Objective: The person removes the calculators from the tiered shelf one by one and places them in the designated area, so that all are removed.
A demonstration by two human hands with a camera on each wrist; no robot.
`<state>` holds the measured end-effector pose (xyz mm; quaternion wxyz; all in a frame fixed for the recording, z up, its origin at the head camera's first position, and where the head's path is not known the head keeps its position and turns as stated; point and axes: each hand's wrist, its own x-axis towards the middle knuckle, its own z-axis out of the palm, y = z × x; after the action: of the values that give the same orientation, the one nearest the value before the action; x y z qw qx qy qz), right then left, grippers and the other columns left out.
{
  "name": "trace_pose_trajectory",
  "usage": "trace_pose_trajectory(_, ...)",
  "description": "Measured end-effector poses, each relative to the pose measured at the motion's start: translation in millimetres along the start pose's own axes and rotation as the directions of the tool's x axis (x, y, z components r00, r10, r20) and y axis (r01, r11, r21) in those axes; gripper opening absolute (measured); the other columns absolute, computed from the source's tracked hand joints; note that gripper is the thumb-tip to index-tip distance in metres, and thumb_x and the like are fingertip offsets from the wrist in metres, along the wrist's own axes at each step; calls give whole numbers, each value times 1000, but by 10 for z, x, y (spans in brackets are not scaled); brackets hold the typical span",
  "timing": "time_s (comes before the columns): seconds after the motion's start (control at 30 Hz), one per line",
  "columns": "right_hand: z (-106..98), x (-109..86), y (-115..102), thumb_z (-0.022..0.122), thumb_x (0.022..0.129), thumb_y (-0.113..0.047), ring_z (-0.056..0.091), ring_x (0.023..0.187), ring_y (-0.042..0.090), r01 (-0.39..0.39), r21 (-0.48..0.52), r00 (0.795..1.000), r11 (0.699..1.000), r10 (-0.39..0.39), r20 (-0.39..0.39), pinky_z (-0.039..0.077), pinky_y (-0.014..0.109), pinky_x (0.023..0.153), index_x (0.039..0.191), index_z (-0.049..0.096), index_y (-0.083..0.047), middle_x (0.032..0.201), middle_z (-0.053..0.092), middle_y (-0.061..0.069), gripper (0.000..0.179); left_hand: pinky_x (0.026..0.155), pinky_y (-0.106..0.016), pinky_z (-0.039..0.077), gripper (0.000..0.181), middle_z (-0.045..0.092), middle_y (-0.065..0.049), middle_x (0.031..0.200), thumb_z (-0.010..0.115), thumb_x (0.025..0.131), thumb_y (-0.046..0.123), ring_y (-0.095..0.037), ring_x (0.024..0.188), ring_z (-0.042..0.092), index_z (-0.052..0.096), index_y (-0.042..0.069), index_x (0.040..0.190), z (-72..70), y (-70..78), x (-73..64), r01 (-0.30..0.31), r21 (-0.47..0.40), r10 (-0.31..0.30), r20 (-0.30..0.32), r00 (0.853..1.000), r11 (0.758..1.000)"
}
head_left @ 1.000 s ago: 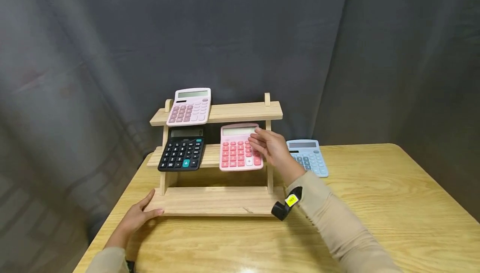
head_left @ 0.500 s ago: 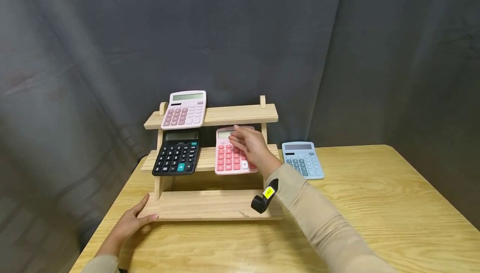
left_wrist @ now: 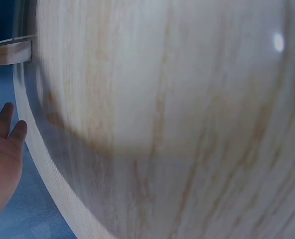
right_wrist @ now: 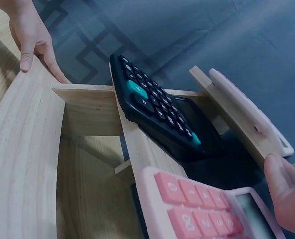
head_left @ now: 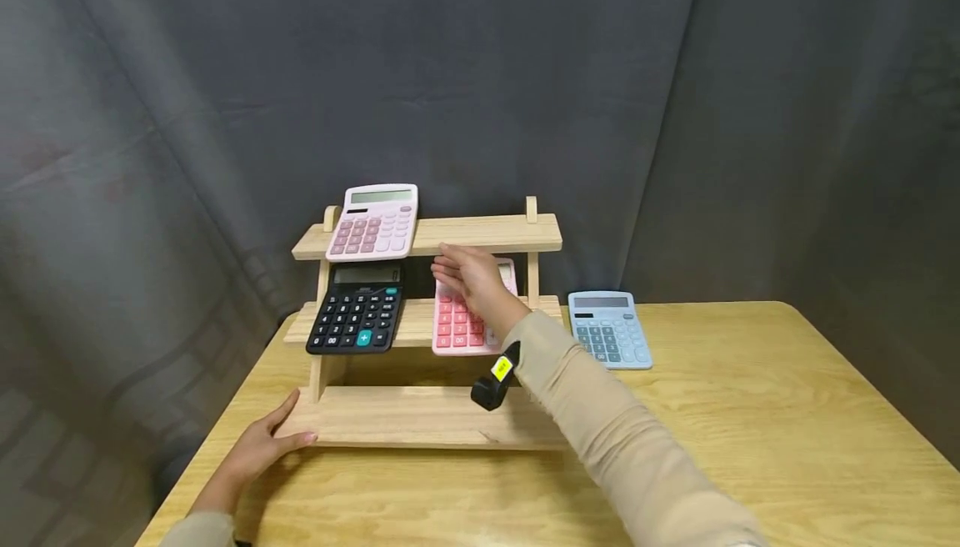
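My left hand rests at the left end of a three-tier wooden display stand, its thumb and extended fingers touching the bottom board. In the right wrist view, the left thumb lies on that board. My right hand reaches in front of a pink calculator on the middle tier, hiding much of it. The right fingers are fairly straight, with fingertips near the top board's front edge. Left of it leans a black calculator. A pale pink calculator leans on the top tier's left side.
A light blue calculator stands tilted right of the stand on the wooden table. Dark grey curtains hang close behind and around the table. A black strap-mounted camera projects below my right wrist.
My right hand has moved left and slightly up, from the pink calculator's right side across its upper part. The left hand stays at the stand's end. The calculators keep their places.
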<state>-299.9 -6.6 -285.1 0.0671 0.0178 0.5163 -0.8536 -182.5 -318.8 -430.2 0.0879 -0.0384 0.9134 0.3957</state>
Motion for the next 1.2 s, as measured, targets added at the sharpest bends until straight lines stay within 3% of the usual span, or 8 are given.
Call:
trace_pose_trajectory(0.33,244,172,79,56,83,-4,60,69,16,60,-67,998,996,-61,-3,49,25,69,111,53,7,93,60,19,30,95,-54,16,89,14,-30,134,66,73,37,-45,121,14,13,5,138,4,-20,-14,-25,-10,25,-12,1000,1000)
trace_pose_trajectory(0.7,351,204,124,56,82,-3,56,92,31,59,-140,998,988,-53,39,49,29,71,122,44,4,101,58,23,43,95,-54,18,89,14,-29,134,66,74,36,-45,121,14,13,3,137,3,3,-3,-38,3,38,-11,999,999)
trace_pose_trajectory(0.87,386,267,238,60,80,-5,57,92,32,79,-101,994,992,-71,80,48,28,72,122,46,3,102,58,19,45,95,-54,18,90,14,-30,134,66,73,37,-45,121,15,13,4,137,10,-23,-25,-25,-3,25,-22,999,1000)
trace_pose_trajectory(0.93,381,472,383,63,77,-6,60,85,28,92,-66,993,994,-86,81,49,28,70,120,48,1,96,61,15,45,95,-54,18,90,15,-30,134,66,73,37,-45,121,16,13,4,137,10,-29,-32,-24,-6,24,-29,999,1000)
trace_pose_trajectory(0.97,408,486,410,63,77,-5,61,81,26,101,-62,992,993,-97,75,50,28,69,119,48,1,95,61,14,45,95,-54,18,90,15,-30,134,66,72,37,-45,121,16,13,5,138,12,-32,-34,-18,-13,17,-32,999,1000)
trace_pose_trajectory(1.1,322,1301,907,67,74,-7,62,71,22,142,-12,989,990,-141,47,51,30,62,121,49,-4,90,63,11,50,95,-53,18,90,17,-28,134,66,72,38,-43,121,17,15,6,138,26,-21,-16,-21,-16,20,-42,999,1000)
trace_pose_trajectory(1.2,267,1787,1197,69,73,-8,62,69,24,160,24,987,987,-161,15,51,32,60,120,51,-6,90,63,12,50,95,-54,19,89,18,-28,134,66,72,38,-43,121,18,16,5,137,36,-13,-8,-27,4,27,-45,999,1000)
